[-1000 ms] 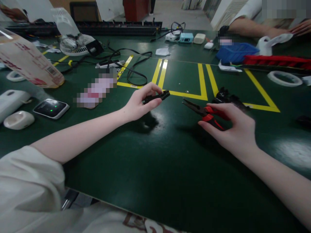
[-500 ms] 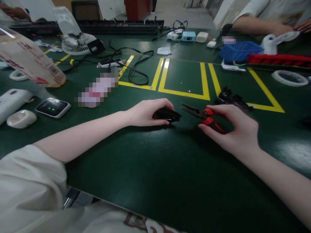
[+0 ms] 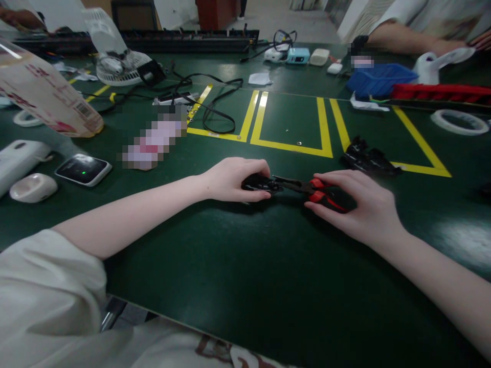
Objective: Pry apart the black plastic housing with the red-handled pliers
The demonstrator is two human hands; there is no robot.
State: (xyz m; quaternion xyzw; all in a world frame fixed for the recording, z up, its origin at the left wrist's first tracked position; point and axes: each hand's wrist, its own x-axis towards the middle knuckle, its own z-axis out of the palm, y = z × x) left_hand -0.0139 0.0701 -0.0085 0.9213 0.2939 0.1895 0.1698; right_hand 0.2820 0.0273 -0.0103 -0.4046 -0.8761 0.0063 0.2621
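Note:
My left hand (image 3: pixel 232 179) is closed round a small black plastic part (image 3: pixel 258 182), whose right end sticks out past the thumb and fingers. From the right, my right hand (image 3: pixel 360 204) grips a pair of needle-nose pliers (image 3: pixel 317 191) by the red and black handles. The jaws point left and reach the exposed end of the black part; whether they pinch it cannot be made out. Behind my right hand, another dark, jagged plastic piece (image 3: pixel 369 157) lies on the green table (image 3: pixel 245 276).
Yellow tape (image 3: pixel 291 150) marks boxes beyond my hands. To the left are a bottle (image 3: pixel 49 97), a fan (image 3: pixel 118 66) and a small device with a screen (image 3: pixel 83 169). A tape roll (image 3: pixel 459 122) and a blue bin (image 3: pixel 379 81) lie right, near another person's arm (image 3: pixel 410 40).
My right hand has moved left with the pliers, bringing the jaws from a gap away to the black part's end. The part has turned slightly in my left hand.

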